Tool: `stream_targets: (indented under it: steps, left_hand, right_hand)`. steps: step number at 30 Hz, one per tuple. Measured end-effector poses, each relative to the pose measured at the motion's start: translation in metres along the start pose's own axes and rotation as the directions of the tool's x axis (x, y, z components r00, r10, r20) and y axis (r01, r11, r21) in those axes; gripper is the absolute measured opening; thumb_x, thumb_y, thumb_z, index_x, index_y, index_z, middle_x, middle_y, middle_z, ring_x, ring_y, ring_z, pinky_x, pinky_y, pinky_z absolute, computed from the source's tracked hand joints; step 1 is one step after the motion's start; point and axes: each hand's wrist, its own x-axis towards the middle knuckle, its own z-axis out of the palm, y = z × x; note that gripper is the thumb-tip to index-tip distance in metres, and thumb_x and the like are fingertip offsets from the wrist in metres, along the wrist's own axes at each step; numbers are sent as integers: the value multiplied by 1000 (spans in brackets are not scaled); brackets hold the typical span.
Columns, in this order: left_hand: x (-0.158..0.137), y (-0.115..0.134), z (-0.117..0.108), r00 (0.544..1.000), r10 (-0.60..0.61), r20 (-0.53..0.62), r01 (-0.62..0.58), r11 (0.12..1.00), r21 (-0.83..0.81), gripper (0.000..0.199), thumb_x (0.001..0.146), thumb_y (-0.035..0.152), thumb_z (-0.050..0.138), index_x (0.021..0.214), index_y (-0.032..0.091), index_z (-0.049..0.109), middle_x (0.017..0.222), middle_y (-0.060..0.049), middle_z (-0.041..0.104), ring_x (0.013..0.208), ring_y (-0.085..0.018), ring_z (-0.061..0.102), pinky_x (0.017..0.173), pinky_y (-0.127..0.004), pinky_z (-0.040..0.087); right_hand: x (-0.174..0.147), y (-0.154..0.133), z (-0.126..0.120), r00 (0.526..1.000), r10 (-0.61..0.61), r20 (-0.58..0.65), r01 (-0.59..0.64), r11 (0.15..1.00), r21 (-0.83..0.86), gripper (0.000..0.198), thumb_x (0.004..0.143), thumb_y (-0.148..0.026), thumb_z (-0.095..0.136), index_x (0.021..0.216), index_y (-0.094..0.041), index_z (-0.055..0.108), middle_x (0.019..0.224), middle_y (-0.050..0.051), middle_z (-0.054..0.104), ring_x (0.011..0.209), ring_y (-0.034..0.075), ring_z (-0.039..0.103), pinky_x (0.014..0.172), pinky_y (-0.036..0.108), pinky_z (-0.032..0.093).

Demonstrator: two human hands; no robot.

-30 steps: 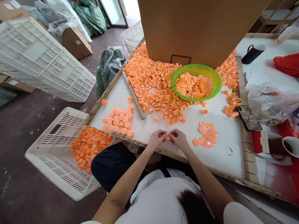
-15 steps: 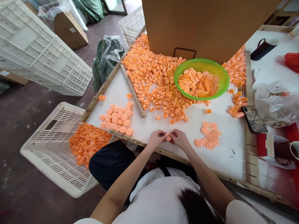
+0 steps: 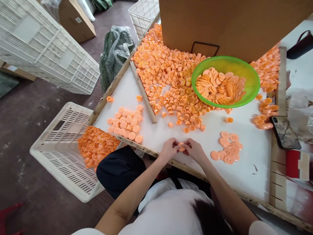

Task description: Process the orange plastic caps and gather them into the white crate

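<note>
Between the fingertips of my left hand (image 3: 169, 149) and my right hand (image 3: 194, 149) is a small orange plastic disc (image 3: 181, 147). Both hands are closed on it just above the white tabletop (image 3: 163, 130), near its front edge. To the right lies a loose cluster of flat orange discs (image 3: 228, 149). A group of orange round caps (image 3: 127, 122) rests on the left. Beyond my hands spreads a large heap of small orange cups (image 3: 171, 70). The green bowl (image 3: 254, 76), holding many orange discs, stands on the heap's right part.
A large cardboard box (image 3: 220, 26) stands at the back. A wooden strip (image 3: 144, 93) borders the heap. On the floor at left, a white crate (image 3: 61, 173) holds orange pieces, beside stacked white crates (image 3: 56, 49). A phone (image 3: 286, 133) lies on the right ledge.
My head view has shifted slightly, so the table's right side sits farther right. Both hands still pinch the disc at the same place by the table's front edge.
</note>
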Motion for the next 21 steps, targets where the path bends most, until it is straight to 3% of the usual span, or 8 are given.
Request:
stream_targets:
  steps: [5,10,12,14,16,21]
  left_hand:
    - [0,-2,0,1000,-5,1,5,1000,8,9,74,23,60,75,16,55,69,-1,63,58,-11,57,55,-23,48]
    - [4,-1,1,997,38,-62,-36,999,38,7,81,23,52,81,17,54,70,-1,62,59,-11,58,57,-23,49]
    - [5,1,-1,1000,13,-28,-12,1000,15,8,82,25,53,83,17,53,71,-1,63,58,-12,59,56,-24,51]
    - [4,4,-3,999,-23,26,23,1000,-7,10,80,26,56,82,17,53,71,-1,63,58,-12,60,56,-26,52]
    - [3,4,-5,998,-47,50,48,999,-22,13,79,27,59,80,16,52,71,-2,64,59,-13,61,56,-27,53]
    - [4,0,-6,997,-60,47,62,997,-42,14,76,25,62,78,16,52,68,-2,64,58,-12,62,56,-25,52]
  right_hand:
    - [-5,-3,-1,997,-53,59,57,996,-68,14,72,-29,62,81,-23,52,71,-1,67,63,15,61,58,26,45]
    - [-5,-11,10,986,-73,-151,28,959,-284,11,78,-28,56,84,-23,49,70,1,65,66,18,61,57,25,38]
    - [-4,-13,9,992,-59,-109,33,974,-223,14,79,-32,57,85,-23,48,67,1,64,62,17,61,56,26,40]
    - [-3,-13,5,999,-25,30,27,998,-64,18,79,-36,58,83,-23,48,67,1,66,59,16,62,55,26,43]
    - [0,-13,1,994,34,99,-41,997,63,20,79,-41,57,81,-22,49,69,2,67,58,16,63,53,26,47]
    - [12,-11,1,995,100,9,-100,993,63,16,78,-37,59,76,-22,53,63,2,67,48,16,61,45,26,45]
